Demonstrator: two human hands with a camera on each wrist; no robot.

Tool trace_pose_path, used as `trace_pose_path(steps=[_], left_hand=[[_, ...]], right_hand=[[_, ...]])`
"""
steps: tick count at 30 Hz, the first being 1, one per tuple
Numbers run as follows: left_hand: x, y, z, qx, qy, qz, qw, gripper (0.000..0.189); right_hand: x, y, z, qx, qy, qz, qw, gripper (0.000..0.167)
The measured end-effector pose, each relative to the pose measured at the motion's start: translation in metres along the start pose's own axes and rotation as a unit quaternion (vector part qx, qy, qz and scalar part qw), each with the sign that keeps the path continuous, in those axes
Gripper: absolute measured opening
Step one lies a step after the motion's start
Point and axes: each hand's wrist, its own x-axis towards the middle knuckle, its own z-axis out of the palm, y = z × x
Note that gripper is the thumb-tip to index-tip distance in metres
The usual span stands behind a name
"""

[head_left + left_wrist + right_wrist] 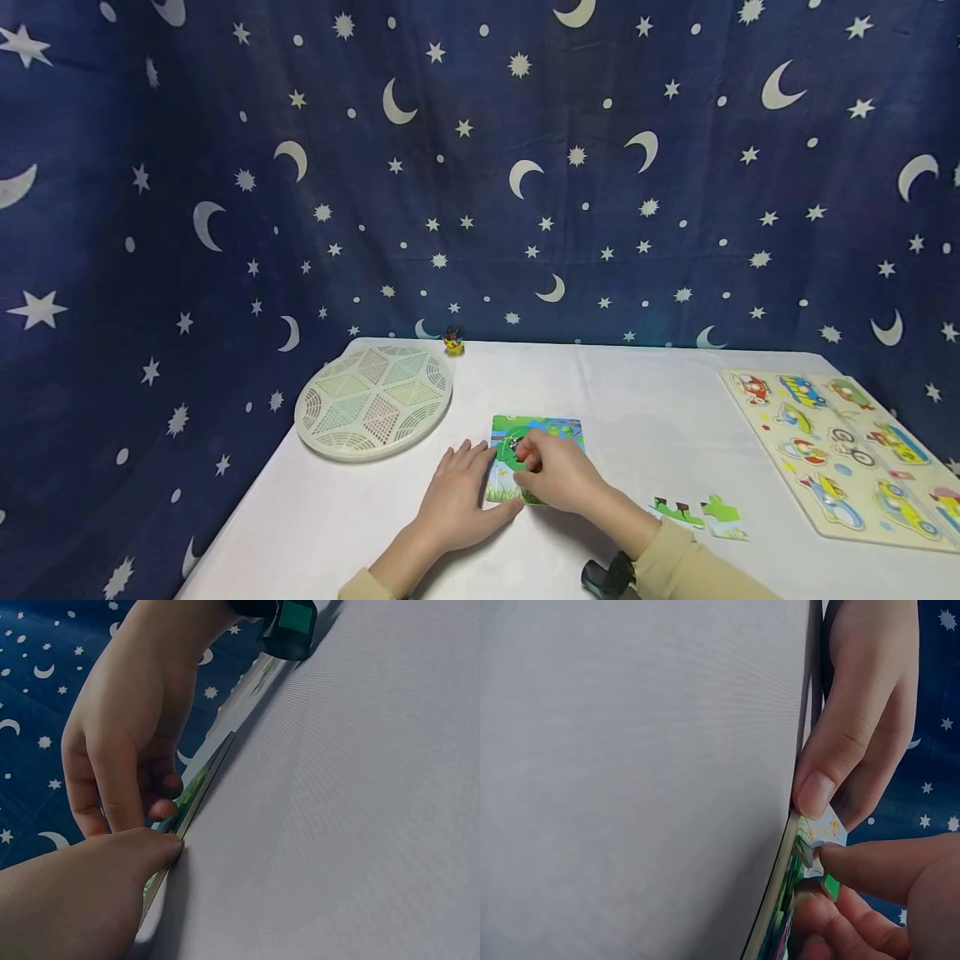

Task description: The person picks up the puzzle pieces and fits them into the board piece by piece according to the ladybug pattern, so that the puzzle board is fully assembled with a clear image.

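Observation:
A small picture puzzle board (501, 490), with green grass, blue sky and leaves, lies on the white table. My left hand (459, 504) steadies it, fingers spread at its left edge and thumb against the near edge. Above the board, my right hand (564, 473) pinches a green-edged puzzle piece (830, 886) between thumb and curled fingers. This piece stands tilted at the board in the right wrist view, partly covered by the fingertips. Two loose puzzle pieces, one green and brown (677, 510) and one mostly green (723, 510), lie right of the board.
At the right lies a wooden vehicle puzzle board (817, 492). A round pale tray (341, 451) with patterned holes sits at the back left. Near the far edge stands a small yellow figurine (453, 343). A dark blue star-and-moon curtain (480, 208) hangs behind the table.

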Motion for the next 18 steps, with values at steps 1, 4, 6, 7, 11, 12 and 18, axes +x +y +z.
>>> trace_pose_path(steps=[1, 4, 6, 7, 11, 12, 18], left_hand=[[-0.0006, -0.0004, -0.0002, 0.0, 0.001, 0.0, 1.0, 0.083], [-0.0013, -0.0011, -0.0001, 0.001, 0.003, 0.002, 1.0, 0.083], [-0.0015, -0.0011, 0.0001, 0.001, 0.005, 0.003, 1.0, 0.082], [-0.0016, -0.001, 0.0001, 0.002, 0.005, 0.002, 1.0, 0.082], [-0.0018, -0.0006, -0.0001, 0.001, 0.007, 0.004, 1.0, 0.082], [-0.0018, -0.0004, -0.0002, 0.0, 0.009, 0.006, 0.9999, 0.082], [-0.0021, 0.0005, -0.001, -0.005, 0.014, 0.01, 0.9998, 0.081]], right_hand=[[0.0004, -0.0006, 0.0009, -0.006, 0.003, -0.002, 1.0, 0.022], [0.0014, -0.002, 0.0024, -0.02, 0.008, 0.0, 0.9998, 0.022], [0.0017, -0.0024, 0.0028, -0.029, 0.009, 0.005, 0.9995, 0.022], [0.0018, -0.0026, 0.0029, -0.032, 0.008, 0.007, 0.9994, 0.022], [0.0025, -0.0036, 0.0037, -0.054, 0.002, 0.014, 0.9985, 0.022], [0.0028, -0.0042, 0.0037, -0.057, 0.0, 0.013, 0.9983, 0.021], [0.0029, -0.008, 0.0029, -0.069, 0.001, 0.008, 0.9976, 0.02]])
